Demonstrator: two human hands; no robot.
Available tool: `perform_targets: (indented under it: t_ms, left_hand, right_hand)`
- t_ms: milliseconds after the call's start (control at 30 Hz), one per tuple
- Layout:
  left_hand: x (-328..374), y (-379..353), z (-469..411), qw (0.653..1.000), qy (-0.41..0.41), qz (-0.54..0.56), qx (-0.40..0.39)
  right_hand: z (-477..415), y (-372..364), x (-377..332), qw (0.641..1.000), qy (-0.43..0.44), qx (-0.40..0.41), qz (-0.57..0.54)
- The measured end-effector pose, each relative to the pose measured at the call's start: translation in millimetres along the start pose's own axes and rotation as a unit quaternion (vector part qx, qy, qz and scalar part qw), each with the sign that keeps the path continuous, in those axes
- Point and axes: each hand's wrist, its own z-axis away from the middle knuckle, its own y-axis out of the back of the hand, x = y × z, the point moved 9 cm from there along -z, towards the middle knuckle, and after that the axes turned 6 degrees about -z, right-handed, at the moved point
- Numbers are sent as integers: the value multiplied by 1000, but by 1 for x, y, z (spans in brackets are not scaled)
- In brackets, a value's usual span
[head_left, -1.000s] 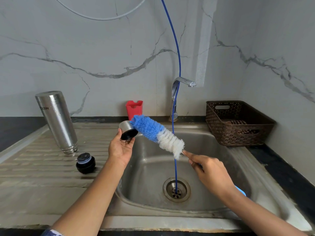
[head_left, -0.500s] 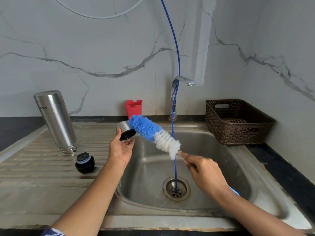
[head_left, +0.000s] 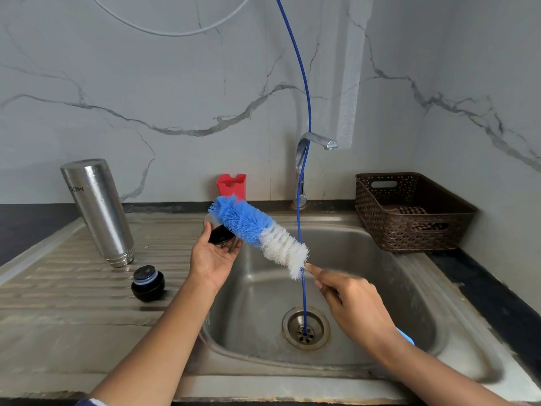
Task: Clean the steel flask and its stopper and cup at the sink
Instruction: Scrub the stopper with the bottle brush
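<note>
The steel flask [head_left: 98, 210] stands upside down on the draining board, left of the sink. Its black stopper [head_left: 147, 283] lies on the board just in front of it. My left hand [head_left: 212, 257] holds the steel cup [head_left: 218, 234] over the sink's left edge, its dark opening turned toward the brush. My right hand [head_left: 349, 300] grips the handle of a blue and white bottle brush [head_left: 259, 231]; the blue tip covers most of the cup. The handle's blue end shows below my wrist.
The steel sink [head_left: 366, 288] has a drain at its middle, and a thin blue hose [head_left: 304, 118] hangs from above into it. The tap [head_left: 307, 155] stands behind. A red holder [head_left: 231, 186] sits by the wall, a brown basket [head_left: 409, 212] at right.
The brush has slid up and to the left, so its blue tip now lies over the cup and hides most of it. My left hand holds the cup in about the same place.
</note>
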Motion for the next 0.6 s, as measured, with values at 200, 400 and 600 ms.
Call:
perform_targets:
  t_ms: [200, 400, 600]
  left_hand:
    - [-1, 5, -2, 998, 3, -62, 23]
    - [-4, 4, 0, 999, 8, -42, 24]
    - [-4, -1, 0, 1000, 3, -30, 4]
  right_hand:
    - [-2, 4, 3, 1000, -10, 12, -12]
    - [-2, 4, 13, 999, -43, -3, -19]
    - [4, 6, 1, 999, -12, 5, -34]
